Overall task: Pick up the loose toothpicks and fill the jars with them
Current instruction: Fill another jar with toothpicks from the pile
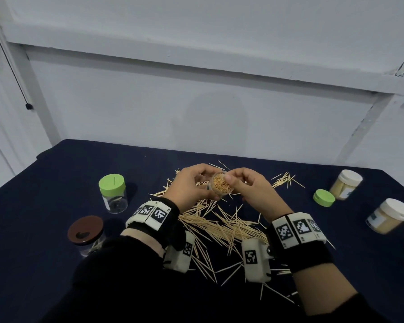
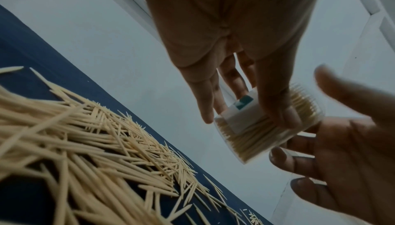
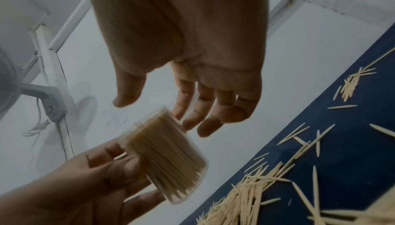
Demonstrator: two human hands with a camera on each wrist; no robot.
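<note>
Nearest the bottom of the head view, loose toothpicks [image 1: 222, 226] lie heaped and scattered across the dark blue surface [image 1: 56, 173]. Just above the heap, at the frame's centre, the left hand [image 1: 191, 187] holds a clear jar [image 1: 222, 185] packed with toothpicks, its grip curled around the jar's wall, mouth tilted toward the camera. The right hand [image 1: 250, 190] hovers at the jar's rim with loosely spread fingers [image 3: 192, 122], holding nothing. At lower left stands a brown-lidded jar [image 1: 85, 234], with a green-lidded jar [image 1: 113, 193] beyond it. At right lie a loose green lid [image 1: 324, 198] and two white-lidded jars [image 1: 391, 219], both filled.
</note>
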